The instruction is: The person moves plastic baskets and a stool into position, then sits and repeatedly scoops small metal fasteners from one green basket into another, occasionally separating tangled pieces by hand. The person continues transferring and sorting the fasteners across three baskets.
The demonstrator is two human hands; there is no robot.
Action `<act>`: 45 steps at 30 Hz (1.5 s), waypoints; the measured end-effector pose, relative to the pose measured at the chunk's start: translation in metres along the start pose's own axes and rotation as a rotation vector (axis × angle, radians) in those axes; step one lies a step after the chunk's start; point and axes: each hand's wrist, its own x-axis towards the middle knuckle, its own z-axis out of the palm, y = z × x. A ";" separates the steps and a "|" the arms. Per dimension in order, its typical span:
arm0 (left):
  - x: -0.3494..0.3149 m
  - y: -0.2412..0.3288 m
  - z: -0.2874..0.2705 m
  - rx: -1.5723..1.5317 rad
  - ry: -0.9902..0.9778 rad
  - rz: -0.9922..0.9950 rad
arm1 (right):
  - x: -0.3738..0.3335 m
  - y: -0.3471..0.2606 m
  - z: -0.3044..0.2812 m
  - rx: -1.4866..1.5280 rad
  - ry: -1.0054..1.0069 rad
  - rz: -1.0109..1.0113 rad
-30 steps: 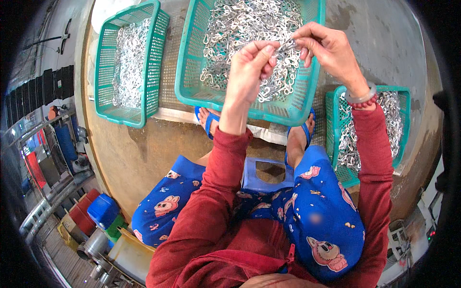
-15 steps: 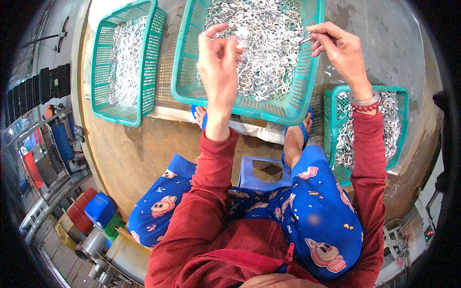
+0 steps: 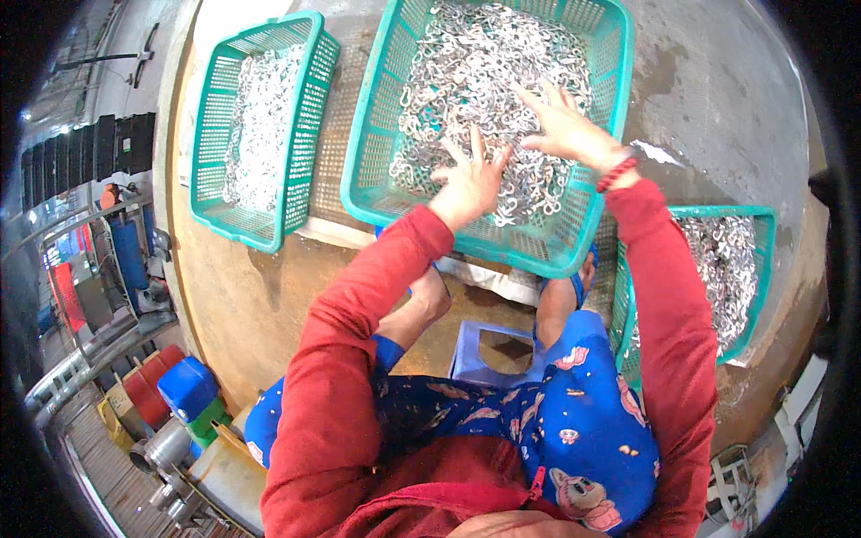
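A large green plastic basket stands in front of me, holding a heap of small silvery metal hooks with looped ends. Over the near part of the heap, my left hand is spread, fingertips at the metal pieces. My right hand reaches in from the right, fingers apart, just above or touching the heap. Neither hand shows a piece held in it. A red beaded bracelet circles my right wrist.
To the left stands a narrower green basket of similar metal pieces. Another green basket with such pieces is at the right, partly behind my right sleeve. A blue plastic stool is between my legs. Blue and red containers stand at lower left.
Both hands have come down onto the heap and opened. The right hand, earlier pinching a small metal piece at the basket's right rim, has moved left without it. The view has shifted slightly.
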 end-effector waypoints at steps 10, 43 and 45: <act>-0.021 -0.054 -0.010 -0.349 0.070 0.122 | 0.073 0.034 0.044 -0.014 0.476 0.066; 0.062 -0.127 -0.061 -0.680 0.399 -0.184 | -0.020 0.059 -0.050 0.690 0.273 0.073; 0.064 -0.116 -0.069 -1.114 0.295 -0.328 | 0.015 0.042 -0.019 0.225 0.288 -0.082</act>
